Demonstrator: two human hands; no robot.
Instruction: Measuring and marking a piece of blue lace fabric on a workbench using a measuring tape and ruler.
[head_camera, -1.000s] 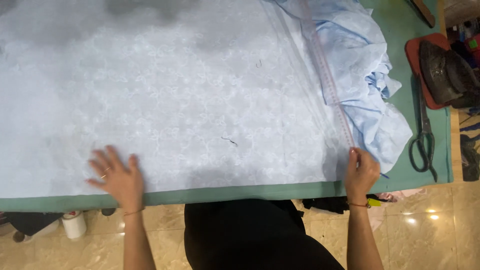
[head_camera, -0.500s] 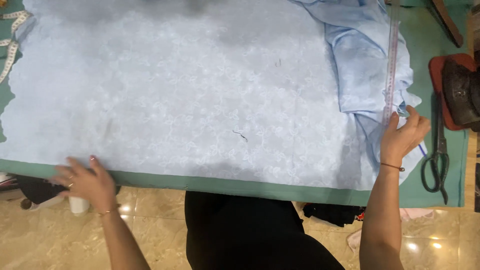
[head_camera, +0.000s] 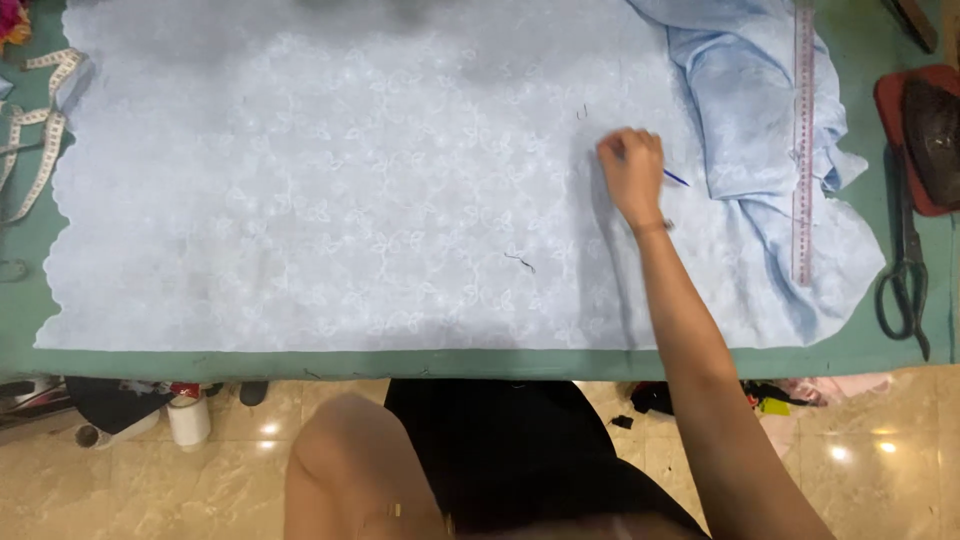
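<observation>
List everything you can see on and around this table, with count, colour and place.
cloth: one, pale blue, patterned, spread flat over most of the table
bunched cloth: one, light blue, far right
ruler: one, clear with red marks, lying on the bunched cloth
pen: one, blue, in the right hand
scissors: one, dark, right edge
iron: one, dark, on a red pad, far right
tape measure: one, white, left edge
table: one, green
spool: one, white, on the floor, left
right hand: on the cloth, holding the pen
left hand: not in view
</observation>
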